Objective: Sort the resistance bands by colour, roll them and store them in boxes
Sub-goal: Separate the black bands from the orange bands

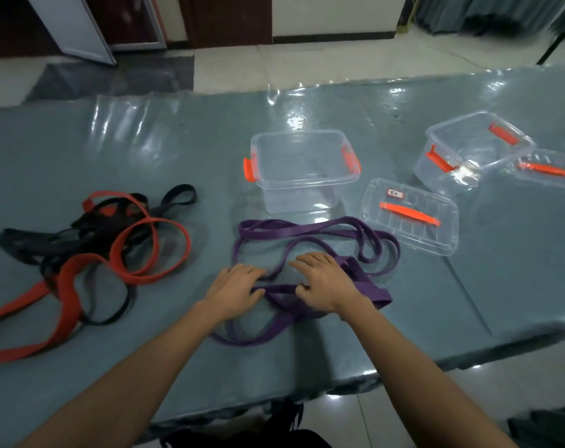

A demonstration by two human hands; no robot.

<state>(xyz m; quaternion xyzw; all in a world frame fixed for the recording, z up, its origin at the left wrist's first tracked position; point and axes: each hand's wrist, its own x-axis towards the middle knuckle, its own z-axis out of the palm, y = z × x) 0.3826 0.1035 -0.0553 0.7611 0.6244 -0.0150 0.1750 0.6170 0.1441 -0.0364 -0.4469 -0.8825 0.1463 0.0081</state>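
Note:
Purple resistance bands (pixel 310 231) lie in loose loops at the middle of the table. My left hand (pixel 234 286) and my right hand (pixel 323 282) both lie palm down on them, and the thumbs and fingers pinch a purple strand between the two hands. A tangle of red bands (pixel 145 250) and black bands (pixel 90 231) lies at the left. A clear box (pixel 302 169) with orange latches stands open behind the purple bands, and its lid (pixel 410 218) lies to the right.
A second clear box (pixel 472 150) with orange latches stands at the far right, with another lid (pixel 549 169) beside it. The table (pixel 177 140) has a glossy blue-grey cover; its front edge runs just below my forearms. Tiled floor lies beyond.

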